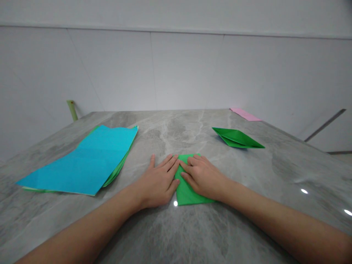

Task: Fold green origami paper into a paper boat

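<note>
A folded sheet of green paper lies flat on the grey marbled table in front of me. My left hand rests palm down at its left edge, fingers stretched out and fingertips touching the paper. On top of the sheet presses my right hand, its index finger and thumb pointing left and its other fingers curled under. The right index fingertip meets the left fingertips near the paper's left edge. Part of the sheet is hidden beneath the right hand.
To the left lies a stack of paper with a blue sheet on top and green sheets below. A folded green paper boat shape sits at the back right. Farther back, a pink paper lies by the table's edge near the white wall.
</note>
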Motion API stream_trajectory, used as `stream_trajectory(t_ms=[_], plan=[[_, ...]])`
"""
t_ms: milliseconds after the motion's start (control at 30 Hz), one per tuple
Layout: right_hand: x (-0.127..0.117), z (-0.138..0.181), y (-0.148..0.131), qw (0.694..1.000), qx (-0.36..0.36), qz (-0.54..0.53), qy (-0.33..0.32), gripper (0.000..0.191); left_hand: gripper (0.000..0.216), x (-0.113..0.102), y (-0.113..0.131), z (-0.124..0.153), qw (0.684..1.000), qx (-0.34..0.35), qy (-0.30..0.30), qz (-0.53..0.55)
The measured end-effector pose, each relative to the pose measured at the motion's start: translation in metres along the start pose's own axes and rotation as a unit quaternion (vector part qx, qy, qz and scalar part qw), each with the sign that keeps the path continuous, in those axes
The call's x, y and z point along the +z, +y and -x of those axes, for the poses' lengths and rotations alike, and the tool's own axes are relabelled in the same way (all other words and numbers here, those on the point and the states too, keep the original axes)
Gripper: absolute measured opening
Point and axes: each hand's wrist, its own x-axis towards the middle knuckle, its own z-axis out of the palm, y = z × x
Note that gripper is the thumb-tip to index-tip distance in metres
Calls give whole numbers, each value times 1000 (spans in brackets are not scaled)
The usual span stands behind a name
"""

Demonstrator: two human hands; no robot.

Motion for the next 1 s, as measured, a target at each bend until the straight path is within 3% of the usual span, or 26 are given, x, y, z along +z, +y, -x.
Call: stream_trajectory(t_ms=[600, 1000], plan=[[-17, -1, 19, 997, 32, -71, 1, 31, 52, 0, -4, 1, 999, 3, 15, 37], [-34, 12, 46, 982, -25, -132, -134, 43, 53, 2, -5, 3, 999, -29, 25, 21]])
